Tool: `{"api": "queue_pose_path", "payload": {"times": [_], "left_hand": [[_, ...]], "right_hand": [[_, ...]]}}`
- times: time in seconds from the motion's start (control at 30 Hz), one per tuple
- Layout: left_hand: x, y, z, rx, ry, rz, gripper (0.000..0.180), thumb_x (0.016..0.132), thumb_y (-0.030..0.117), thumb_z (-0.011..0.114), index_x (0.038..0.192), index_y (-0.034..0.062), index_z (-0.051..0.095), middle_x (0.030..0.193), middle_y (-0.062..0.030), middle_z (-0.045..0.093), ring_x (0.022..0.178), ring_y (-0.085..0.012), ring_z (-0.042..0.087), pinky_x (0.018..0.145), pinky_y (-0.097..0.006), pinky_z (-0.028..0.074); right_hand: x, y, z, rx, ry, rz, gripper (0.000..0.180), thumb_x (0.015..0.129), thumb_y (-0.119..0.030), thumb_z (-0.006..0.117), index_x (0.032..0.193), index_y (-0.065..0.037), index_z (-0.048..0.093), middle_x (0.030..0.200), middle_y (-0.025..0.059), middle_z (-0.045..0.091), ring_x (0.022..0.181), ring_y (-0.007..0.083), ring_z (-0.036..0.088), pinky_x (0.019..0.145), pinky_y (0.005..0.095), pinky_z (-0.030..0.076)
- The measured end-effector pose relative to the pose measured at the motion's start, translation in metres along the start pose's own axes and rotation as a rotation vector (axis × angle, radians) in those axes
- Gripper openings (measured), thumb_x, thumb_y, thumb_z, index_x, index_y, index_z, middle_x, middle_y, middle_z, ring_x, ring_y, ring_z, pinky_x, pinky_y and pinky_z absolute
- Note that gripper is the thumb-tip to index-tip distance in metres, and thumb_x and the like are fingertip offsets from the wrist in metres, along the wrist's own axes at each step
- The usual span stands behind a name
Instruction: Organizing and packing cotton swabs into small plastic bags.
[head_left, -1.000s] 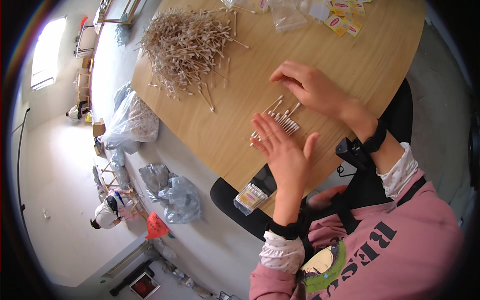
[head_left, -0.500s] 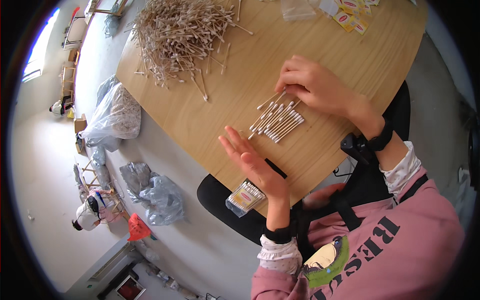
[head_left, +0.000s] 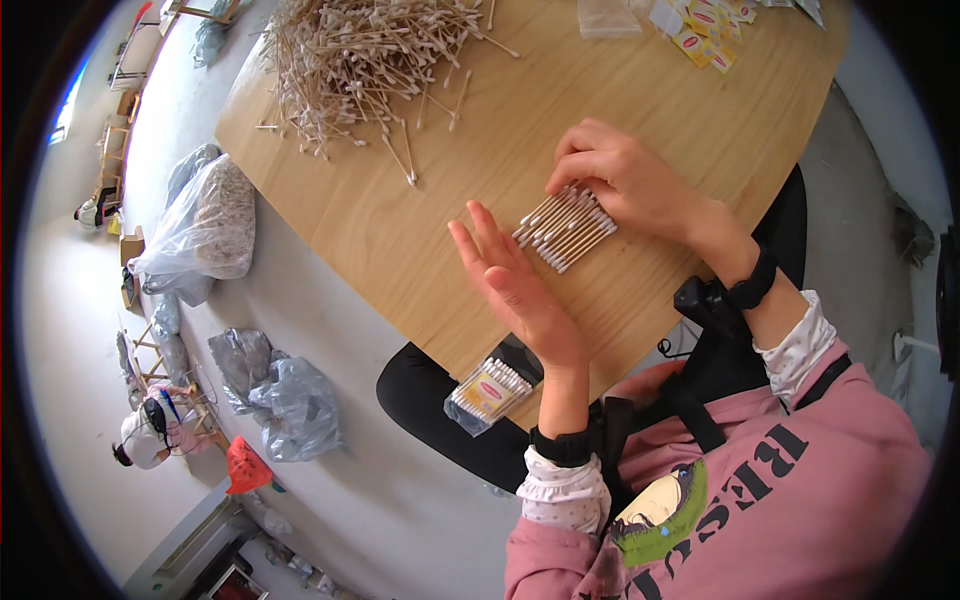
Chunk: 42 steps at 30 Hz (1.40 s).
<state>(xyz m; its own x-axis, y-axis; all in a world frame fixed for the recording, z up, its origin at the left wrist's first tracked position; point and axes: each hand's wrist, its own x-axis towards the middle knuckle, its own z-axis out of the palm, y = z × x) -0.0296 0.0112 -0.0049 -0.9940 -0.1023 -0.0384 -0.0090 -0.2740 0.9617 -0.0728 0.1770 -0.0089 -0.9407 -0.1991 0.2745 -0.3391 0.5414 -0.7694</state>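
Observation:
A tight row of white-tipped cotton swabs (head_left: 567,230) lies on the wooden table between my two hands. My right hand (head_left: 630,180) bends its fingers over the row's far right ends and grips there; its fingertips are partly hidden. On the other side my left hand (head_left: 515,285) is open, fingers stretched up and palm turned toward the row, with its fingertips close to the near left ends. A clear bag of packed cotton swabs (head_left: 488,393) with a yellow label sits at the table's near edge, beside my left wrist.
A large heap of loose cotton swabs (head_left: 360,65) covers the table's far left. Yellow printed cards (head_left: 705,30) and a clear plastic bag (head_left: 608,18) lie at the far side. Full plastic bags (head_left: 222,220) stand on the floor at left, where another person (head_left: 150,432) works.
My right fingers have come down onto the swabs, and the row is tighter and more even. My left hand has moved up closer to the row. The view has shifted slightly.

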Motion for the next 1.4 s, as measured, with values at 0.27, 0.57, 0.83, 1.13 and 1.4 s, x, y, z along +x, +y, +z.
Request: {"api": "queue_pose_path", "payload": {"times": [0.27,0.57,0.83,1.13,1.4], "left_hand": [[0.004,-0.003,0.006,-0.053,0.039,0.031,0.077,0.106,0.058,0.028,0.159,0.0044,0.011,0.162,-0.0178,0.025,0.153,-0.0257,0.019,0.124,-0.041,0.012],[0.002,-0.002,0.016,0.006,0.094,0.051,0.074,0.106,0.057,0.025,0.159,0.0066,0.013,0.163,-0.0155,0.025,0.153,-0.0246,0.017,0.124,-0.040,0.010],[0.002,-0.004,0.013,-0.037,0.110,0.045,0.072,0.106,0.057,0.025,0.158,0.0066,0.016,0.163,-0.0155,0.025,0.153,-0.0235,0.018,0.124,-0.039,0.010],[-0.020,-0.005,0.014,-0.071,0.048,-0.017,0.074,0.106,0.058,0.026,0.159,0.0068,0.017,0.163,-0.0156,0.025,0.153,-0.0239,0.016,0.125,-0.041,0.008],[-0.033,0.006,0.000,0.446,0.019,0.157,0.076,0.106,0.053,0.032,0.158,0.0016,0.015,0.165,-0.0189,0.015,0.154,-0.0300,0.011,0.124,-0.045,0.005]], "right_hand": [[-0.026,-0.022,0.007,0.540,0.366,0.342,0.035,0.106,-0.025,0.048,0.130,-0.003,0.060,0.131,0.0077,0.060,0.124,0.0176,0.053,0.106,0.0320,0.040],[-0.025,-0.029,0.026,0.797,0.426,0.349,0.057,0.108,-0.045,0.040,0.141,0.000,0.050,0.142,0.0113,0.054,0.138,0.0194,0.044,0.115,0.0322,0.031],[-0.019,-0.024,0.015,0.700,0.389,0.300,0.065,0.106,-0.054,0.038,0.142,-0.001,0.049,0.142,0.0117,0.053,0.136,0.0183,0.045,0.115,0.0326,0.031],[-0.041,-0.041,0.034,0.866,0.301,0.397,0.068,0.104,-0.057,0.037,0.143,-0.002,0.049,0.143,0.0105,0.052,0.137,0.0209,0.043,0.116,0.0352,0.030],[-0.047,-0.038,0.031,0.925,0.425,0.337,0.072,0.104,-0.057,0.035,0.142,0.003,0.046,0.144,0.0140,0.051,0.142,0.0213,0.040,0.121,0.0398,0.026]]}}
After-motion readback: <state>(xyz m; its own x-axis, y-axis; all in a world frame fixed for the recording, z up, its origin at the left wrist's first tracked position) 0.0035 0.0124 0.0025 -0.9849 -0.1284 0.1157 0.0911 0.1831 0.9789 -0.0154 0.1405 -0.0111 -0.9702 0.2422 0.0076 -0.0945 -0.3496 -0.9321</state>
